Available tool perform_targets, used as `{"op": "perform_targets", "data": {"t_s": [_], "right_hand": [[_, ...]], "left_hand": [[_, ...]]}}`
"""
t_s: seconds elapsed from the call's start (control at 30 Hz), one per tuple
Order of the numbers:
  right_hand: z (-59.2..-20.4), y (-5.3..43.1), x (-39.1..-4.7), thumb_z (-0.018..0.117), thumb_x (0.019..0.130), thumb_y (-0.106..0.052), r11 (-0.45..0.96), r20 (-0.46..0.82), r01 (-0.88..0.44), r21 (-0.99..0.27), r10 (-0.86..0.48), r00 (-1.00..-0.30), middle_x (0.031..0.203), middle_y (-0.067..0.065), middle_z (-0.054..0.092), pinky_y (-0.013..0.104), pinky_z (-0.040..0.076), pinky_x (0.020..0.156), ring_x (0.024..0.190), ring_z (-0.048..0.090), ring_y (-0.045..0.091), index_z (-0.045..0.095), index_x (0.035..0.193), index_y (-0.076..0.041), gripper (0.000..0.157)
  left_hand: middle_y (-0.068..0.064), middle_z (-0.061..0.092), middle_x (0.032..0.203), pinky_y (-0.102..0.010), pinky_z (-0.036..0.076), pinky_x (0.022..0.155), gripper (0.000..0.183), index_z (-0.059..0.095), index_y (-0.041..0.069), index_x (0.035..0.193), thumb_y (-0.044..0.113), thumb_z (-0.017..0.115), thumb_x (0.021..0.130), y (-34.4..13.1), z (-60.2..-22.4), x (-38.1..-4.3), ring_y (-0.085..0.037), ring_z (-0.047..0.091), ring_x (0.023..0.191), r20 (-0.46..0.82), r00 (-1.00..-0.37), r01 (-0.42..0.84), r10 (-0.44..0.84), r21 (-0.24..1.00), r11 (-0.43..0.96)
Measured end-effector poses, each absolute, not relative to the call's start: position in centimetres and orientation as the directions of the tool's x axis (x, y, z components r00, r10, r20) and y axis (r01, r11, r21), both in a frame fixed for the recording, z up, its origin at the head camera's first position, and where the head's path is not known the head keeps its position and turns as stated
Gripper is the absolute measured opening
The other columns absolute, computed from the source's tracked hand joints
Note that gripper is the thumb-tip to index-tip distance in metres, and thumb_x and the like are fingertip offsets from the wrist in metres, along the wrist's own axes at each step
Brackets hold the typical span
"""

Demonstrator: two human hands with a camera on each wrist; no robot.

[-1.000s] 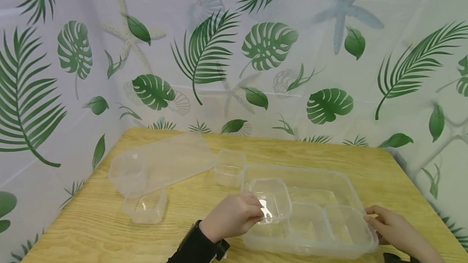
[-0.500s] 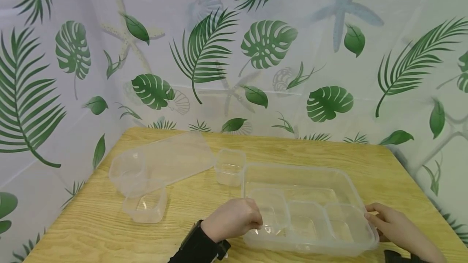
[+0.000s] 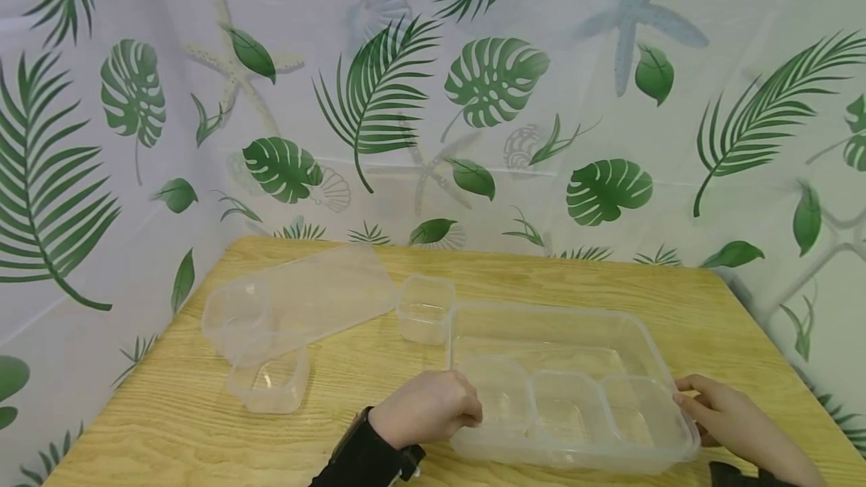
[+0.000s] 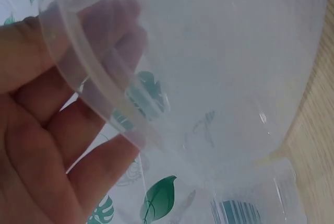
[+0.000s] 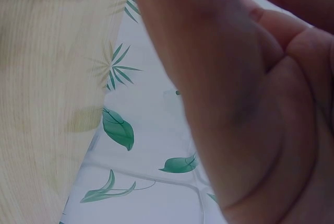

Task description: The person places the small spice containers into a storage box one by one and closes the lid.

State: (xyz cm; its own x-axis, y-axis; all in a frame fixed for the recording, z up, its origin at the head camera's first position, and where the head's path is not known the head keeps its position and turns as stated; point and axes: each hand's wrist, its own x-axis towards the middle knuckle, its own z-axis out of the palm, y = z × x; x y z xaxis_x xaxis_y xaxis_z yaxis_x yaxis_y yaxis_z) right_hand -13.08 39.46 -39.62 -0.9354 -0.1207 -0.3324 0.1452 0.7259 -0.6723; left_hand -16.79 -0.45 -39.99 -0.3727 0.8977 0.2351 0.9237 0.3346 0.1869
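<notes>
A large clear plastic box [image 3: 561, 461] stands at the right of the table in the head view. Along its near side sit three small clear plastic containers, the leftmost small container [image 3: 504, 389] level with its neighbours. My left hand [image 3: 433, 406] is bent over the box's left rim, its fingers curled at that leftmost container's edge. Through the clear wall [image 4: 224, 62] in the left wrist view, some of its fingertips show. My right hand [image 3: 727, 419] grips the box's right rim near the front corner. The right wrist view shows mostly its fingers [image 5: 203, 78] close up.
Left on the table lies a flat translucent lid [image 3: 331, 295], with one small container [image 3: 237, 314] on its left end. Another small container [image 3: 271, 385] stands in front of it. A third container [image 3: 426, 310] stands close to the box's left side. A leaf-print cloth [image 3: 507, 194] hangs behind.
My left hand has lowered the leftmost small container from a tilted position into the box, beside the other two. The right hand has stayed at the right rim.
</notes>
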Motion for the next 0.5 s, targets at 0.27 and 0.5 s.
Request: {"op": "perform_targets", "data": {"t_s": [0.27,0.5], "right_hand": [[-39.55,39.36,-13.06,0.038,0.097,-0.026,0.726,-0.325,0.137,-0.674,-0.124,-0.938,0.083,0.007,0.056,0.036,0.051,0.064,0.074,0.059,0.022,0.038,0.119,0.018,0.049],[-39.52,39.47,-13.05,0.038,0.097,-0.026,0.720,-0.328,0.132,-0.681,-0.139,-0.935,0.085,0.007,0.056,0.036,0.051,0.064,0.074,0.059,0.023,0.037,0.118,0.018,0.049]], "left_hand": [[0.016,0.058,0.075,-0.007,0.035,0.069,0.010,0.068,0.021,0.080,0.018,0.060,0.084,-0.28,-39.78,-16.75,0.007,0.049,0.071,0.197,-0.391,0.917,0.899,0.169,0.362],[0.016,0.059,0.075,-0.010,0.036,0.079,0.010,0.068,0.021,0.081,0.018,0.059,0.085,-0.29,-39.70,-16.61,0.008,0.048,0.070,0.182,-0.391,0.916,0.902,0.177,0.361]]}}
